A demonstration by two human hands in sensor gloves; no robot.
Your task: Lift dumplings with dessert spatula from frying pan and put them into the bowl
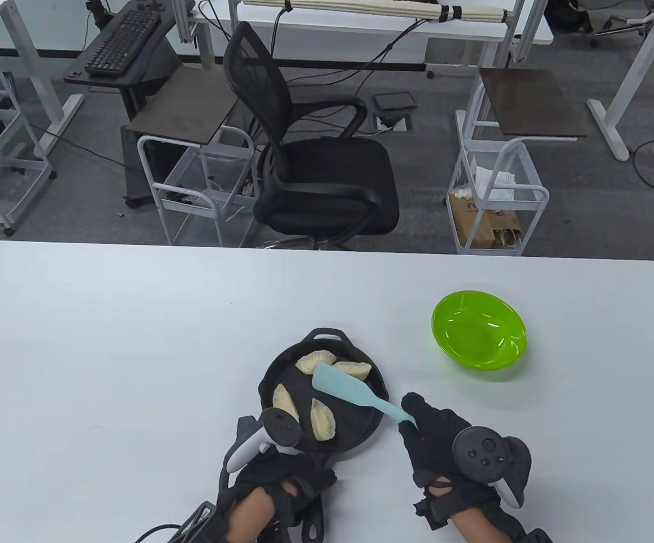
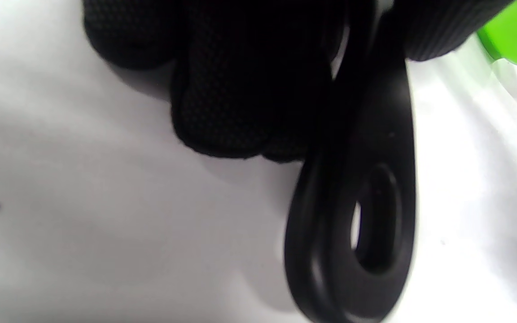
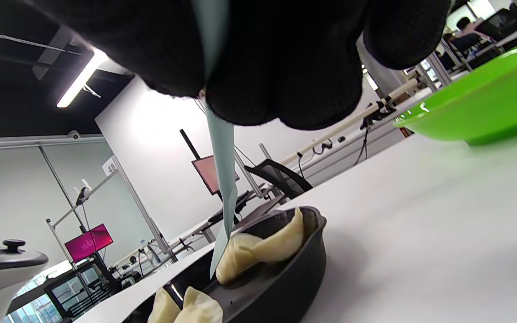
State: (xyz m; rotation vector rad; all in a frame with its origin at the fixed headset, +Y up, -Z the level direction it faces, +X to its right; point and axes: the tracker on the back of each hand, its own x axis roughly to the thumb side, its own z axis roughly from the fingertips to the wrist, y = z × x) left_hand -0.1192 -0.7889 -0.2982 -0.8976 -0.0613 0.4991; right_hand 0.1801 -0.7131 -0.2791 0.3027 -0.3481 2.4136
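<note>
A black frying pan (image 1: 355, 423) sits near the table's front edge with several pale dumplings (image 1: 323, 421) in it. My right hand (image 1: 417, 421) grips the handle of a light blue dessert spatula (image 1: 342, 387). Its blade lies over the pan's middle, pointing at the far dumplings (image 1: 355, 369). In the right wrist view the spatula (image 3: 222, 179) tip is beside a dumpling (image 3: 263, 249). My left hand (image 1: 281, 481) holds the pan's handle (image 2: 366, 224), fingers (image 2: 240, 89) curled round it. The green bowl (image 1: 479, 330), right of the pan, holds nothing.
The white table (image 1: 106, 350) stretches wide to the left and behind the pan. Beyond its far edge stand a black office chair (image 1: 315, 164) and white wire carts (image 1: 496, 192). The bowl (image 3: 483, 107) is about a hand's width from the pan.
</note>
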